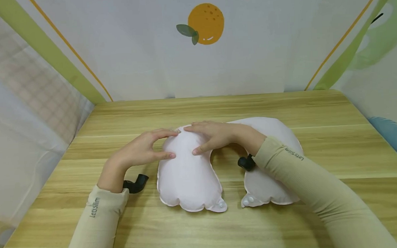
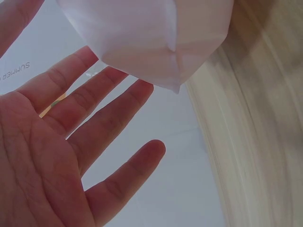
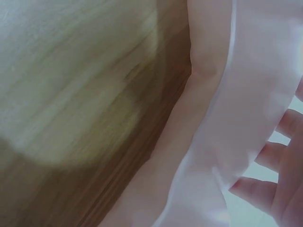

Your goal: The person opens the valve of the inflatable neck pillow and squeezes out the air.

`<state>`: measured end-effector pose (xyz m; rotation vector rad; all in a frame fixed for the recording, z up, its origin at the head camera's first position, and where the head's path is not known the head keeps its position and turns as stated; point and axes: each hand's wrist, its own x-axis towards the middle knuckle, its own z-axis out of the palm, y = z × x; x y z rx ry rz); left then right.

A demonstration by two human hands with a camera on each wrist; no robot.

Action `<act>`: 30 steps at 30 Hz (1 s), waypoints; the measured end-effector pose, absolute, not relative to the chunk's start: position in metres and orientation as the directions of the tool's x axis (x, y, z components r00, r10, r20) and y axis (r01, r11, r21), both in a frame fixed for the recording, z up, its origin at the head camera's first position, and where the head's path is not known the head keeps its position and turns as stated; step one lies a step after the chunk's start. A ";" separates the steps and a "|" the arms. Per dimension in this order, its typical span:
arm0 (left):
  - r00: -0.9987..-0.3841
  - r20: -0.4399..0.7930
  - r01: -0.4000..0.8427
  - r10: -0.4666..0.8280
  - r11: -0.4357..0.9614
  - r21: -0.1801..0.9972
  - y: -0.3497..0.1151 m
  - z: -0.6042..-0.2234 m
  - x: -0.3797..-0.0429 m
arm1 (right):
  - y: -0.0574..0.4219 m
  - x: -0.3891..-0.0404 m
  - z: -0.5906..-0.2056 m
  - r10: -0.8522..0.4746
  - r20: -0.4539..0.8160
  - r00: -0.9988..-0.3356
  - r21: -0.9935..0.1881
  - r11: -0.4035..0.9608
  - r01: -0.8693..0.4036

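Note:
A pale pink inflatable neck pillow (image 1: 190,176), puffed up and U-shaped, lies on the table with its two ends toward me. Snap buttons show at both end tips. My left hand (image 1: 141,147) touches the outer side of its left arm, fingers spread and nearly straight; the left wrist view shows the fingertips at the pillow's (image 2: 142,38) edge. My right hand (image 1: 215,136) rests on the top and inner side of the same arm, fingers extended. In the right wrist view, its fingertips (image 3: 255,187) meet the pillow's surface. The right forearm crosses over the pillow's right arm.
The wooden table (image 1: 203,234) has its far edge against a white curtain (image 1: 132,49) printed with an orange. Fabric hangs at both sides. Black wrist-worn pieces (image 1: 136,183) stick out by each wrist. A blue shape (image 1: 390,136) is at the right.

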<state>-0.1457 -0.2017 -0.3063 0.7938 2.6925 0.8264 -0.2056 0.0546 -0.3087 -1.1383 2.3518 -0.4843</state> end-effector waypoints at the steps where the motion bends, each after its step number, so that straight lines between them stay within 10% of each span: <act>1: -0.831 -0.046 0.433 0.554 0.696 0.573 -0.202 -0.306 -0.146 | 0.055 -0.206 -0.309 -0.801 -0.263 -0.538 -0.502 0.590 -0.632; 30: -0.828 -0.064 0.429 0.557 0.703 0.567 -0.200 -0.308 -0.146 | 0.054 -0.204 -0.314 -0.800 -0.269 -0.536 -0.522 0.589 -0.617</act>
